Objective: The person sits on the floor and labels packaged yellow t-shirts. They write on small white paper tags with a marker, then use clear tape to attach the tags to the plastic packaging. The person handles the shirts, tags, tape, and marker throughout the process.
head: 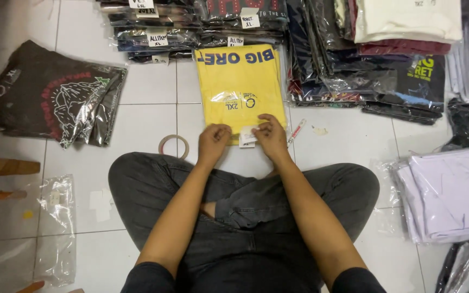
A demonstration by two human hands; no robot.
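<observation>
The person sits cross-legged on the white tiled floor, with a folded yellow T-shirt in a clear plastic bag lying flat on the tiles just in front of the knees. Both hands are at the bag's near edge. The left hand rests on the near left corner, its fingers curled and pressed down on the plastic. The right hand sits beside it, fingers drawn together and pinching a small white paper tag against the bag's near edge; the thumbs are hidden, so the exact pinch cannot be told.

The step in hand looks like closing or labelling the bagged shirt: the garment is already folded and inside the plastic, and the work is at the flap and tag. The next move would call for holding the flap flat with one hand while the other fixes the tag, with care that the slippery film does not wrinkle or slide.

A roll of clear tape lies on the floor just left of the left hand, a red-and-white pen just right of the right hand. Stacks of bagged shirts line the far side, a black bagged shirt lies far left, and pale lilac bagged shirts sit at right.
</observation>
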